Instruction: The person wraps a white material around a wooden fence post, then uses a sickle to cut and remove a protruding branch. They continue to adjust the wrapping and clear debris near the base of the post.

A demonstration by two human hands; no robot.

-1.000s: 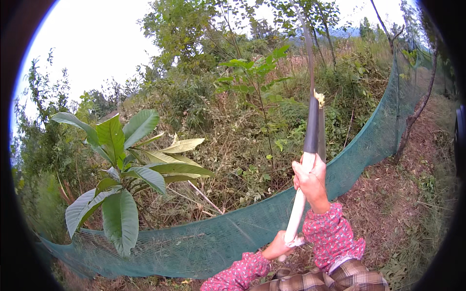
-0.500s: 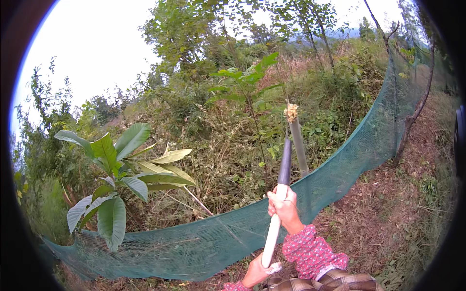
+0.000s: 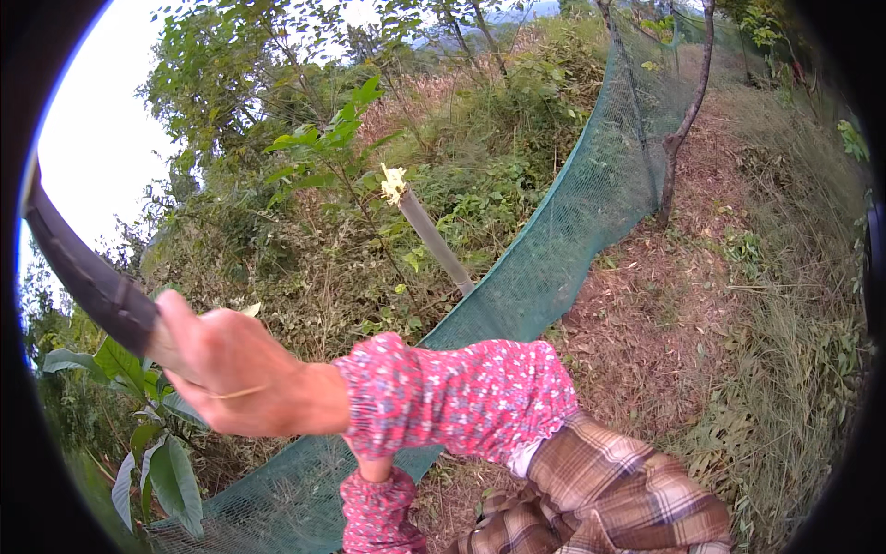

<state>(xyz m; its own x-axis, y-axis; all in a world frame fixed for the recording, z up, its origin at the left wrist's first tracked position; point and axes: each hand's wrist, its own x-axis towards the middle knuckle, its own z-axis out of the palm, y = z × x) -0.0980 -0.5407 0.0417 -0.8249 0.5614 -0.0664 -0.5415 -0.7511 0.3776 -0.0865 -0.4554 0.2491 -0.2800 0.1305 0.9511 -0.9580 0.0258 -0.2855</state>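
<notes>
My right hand [image 3: 245, 379] is raised at the left, closed round the pale handle of a long tool [image 3: 92, 282]. Its dark metal socket curves up toward the left rim, where the tip passes out of clear sight. A thin yellowish band circles the wrist. Below the right forearm, my left sleeve [image 3: 380, 512] and a bit of wrist show; the left hand itself is hidden behind my right arm. A slim grey cut trunk [image 3: 434, 242] leans behind the net, its top pale and splintered. The tool is apart from it, well to its left.
Green netting [image 3: 554, 268] sags across from lower left to upper right, tied near a crooked wooden post [image 3: 678, 143]. A large-leaved plant [image 3: 175, 480] stands at lower left. Dense brush covers the slope beyond. Dry leaf litter [image 3: 646, 332] and grass lie along the right.
The tool has swung up and left from pointing at the trunk top, with my right arm now stretched across. The view has turned right. My left hand has gone out of sight.
</notes>
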